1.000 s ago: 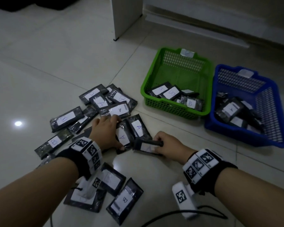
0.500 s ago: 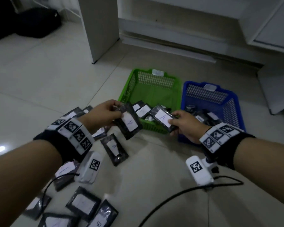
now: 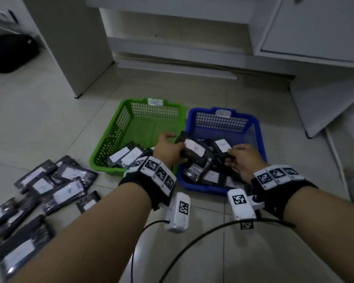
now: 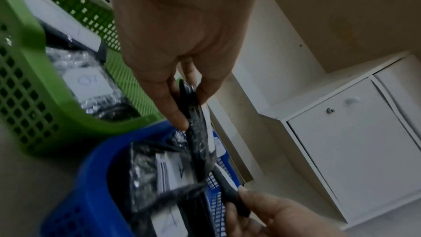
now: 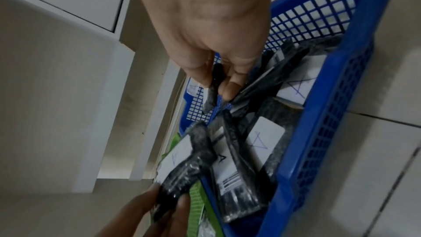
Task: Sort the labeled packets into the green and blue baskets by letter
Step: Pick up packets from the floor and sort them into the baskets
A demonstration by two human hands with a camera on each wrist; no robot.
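Both hands hover over the blue basket (image 3: 260,135). My left hand (image 3: 169,149) grips a dark packet labelled A (image 3: 194,150) above the basket's left side; the left wrist view shows the fingers (image 4: 175,113) pinching its edge. My right hand (image 3: 241,160) pinches a second A packet (image 3: 221,147) by its near end, seen edge-on (image 5: 212,93) in the right wrist view. Several A packets (image 5: 264,143) lie in the blue basket. The green basket (image 3: 110,146) to the left holds several packets (image 3: 127,157).
A heap of dark labelled packets (image 3: 55,180) covers the floor tiles at the left. White cabinets (image 3: 315,27) and a panel leg (image 3: 74,48) stand behind the baskets. Wrist-camera cables (image 3: 192,240) trail across the floor near me.
Both hands picked up an A packet from the floor heap, lifted them, and carried them right and forward to above the blue basket.
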